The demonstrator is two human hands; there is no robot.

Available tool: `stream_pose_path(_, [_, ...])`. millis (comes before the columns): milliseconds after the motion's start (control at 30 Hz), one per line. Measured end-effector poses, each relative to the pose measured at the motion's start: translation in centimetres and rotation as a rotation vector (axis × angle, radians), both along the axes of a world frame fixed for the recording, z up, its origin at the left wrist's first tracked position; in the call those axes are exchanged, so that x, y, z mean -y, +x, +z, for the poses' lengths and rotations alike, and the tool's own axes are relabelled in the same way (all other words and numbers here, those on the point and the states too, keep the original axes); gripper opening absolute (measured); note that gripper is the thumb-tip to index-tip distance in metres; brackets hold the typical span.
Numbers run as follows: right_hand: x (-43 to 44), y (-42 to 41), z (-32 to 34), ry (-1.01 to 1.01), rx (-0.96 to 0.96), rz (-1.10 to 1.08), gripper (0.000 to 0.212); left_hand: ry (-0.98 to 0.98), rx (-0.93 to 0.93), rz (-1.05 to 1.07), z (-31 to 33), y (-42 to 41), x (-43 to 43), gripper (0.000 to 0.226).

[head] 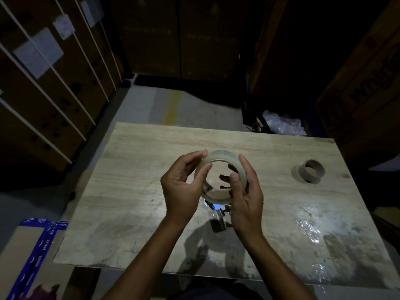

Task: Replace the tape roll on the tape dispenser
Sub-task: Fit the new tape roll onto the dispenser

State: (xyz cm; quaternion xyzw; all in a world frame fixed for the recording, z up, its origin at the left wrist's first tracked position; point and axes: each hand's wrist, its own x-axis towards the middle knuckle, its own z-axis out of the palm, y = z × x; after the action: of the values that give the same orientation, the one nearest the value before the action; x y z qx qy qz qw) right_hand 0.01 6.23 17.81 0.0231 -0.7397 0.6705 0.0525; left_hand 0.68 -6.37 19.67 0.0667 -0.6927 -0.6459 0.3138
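Observation:
A roll of clear tape (220, 155) is held up over the middle of the wooden table (138, 169), its open core facing me. My left hand (181, 187) grips its left rim and my right hand (246, 191) grips its right rim, thumb on the front edge. Directly below the roll, mostly hidden by my hands, the tape dispenser (218, 219) lies on the table, with only its metal and dark parts showing. An empty brown cardboard core (310, 171) stands on the table to the right.
Stacked cardboard boxes (49, 87) with white straps rise at the left, more boxes (368, 83) at the right. Crumpled plastic wrap (283, 124) lies behind the table. A box with blue tape (36, 245) sits at the lower left.

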Motion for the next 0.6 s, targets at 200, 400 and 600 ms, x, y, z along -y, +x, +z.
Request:
stream_pose_path(200, [0.3, -0.5, 0.6, -0.316, 0.253, -0.028, 0.034, -0.064, -0.043, -0.152, 0.6, 0.9, 0.8, 0.023])
stream_pose_path(400, [0.4, -0.5, -0.1, -0.573, 0.532, -0.045, 0.034, -0.332, -0.086, -0.157, -0.6, 1.2, 1.3, 0.018])
stream_pose_path(600, [0.3, -0.3, -0.7, -0.673, 0.644, -0.084, 0.040, -0.347, -0.031, -0.183, -1.2, 1.1, 1.3, 0.022])
